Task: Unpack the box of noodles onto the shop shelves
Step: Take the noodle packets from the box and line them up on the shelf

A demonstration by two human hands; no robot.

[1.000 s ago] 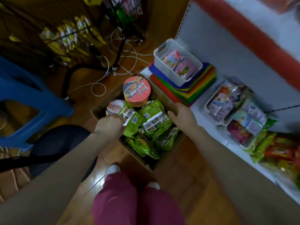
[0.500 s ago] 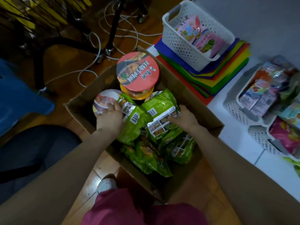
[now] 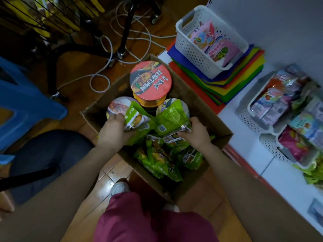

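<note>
Left hand (image 3: 113,132) and right hand (image 3: 198,134) each clutched green noodle packets (image 3: 172,117) in the cardboard box (image 3: 194,99), shelf (image 3: 279,182) at three o'clock; light, crinkly, likely slippery bags, best gripped by their sealed edges.

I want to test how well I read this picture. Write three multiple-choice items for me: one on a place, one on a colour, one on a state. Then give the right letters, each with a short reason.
1. Where does the white basket stand?
A. on the floor
B. on the coloured sheets
C. on a blue chair

2. What colour is the lid of the tallest bowl in the box?
A. red
B. blue
C. black

3. What is the left hand doing?
A. hanging idle
B. gripping a green packet
C. holding a cable

Answers:
1 B: the sheets stick out from under the basket.
2 A: the lid is red with white writing.
3 B: its fingers curl round the packet's edge inside the box.
</note>
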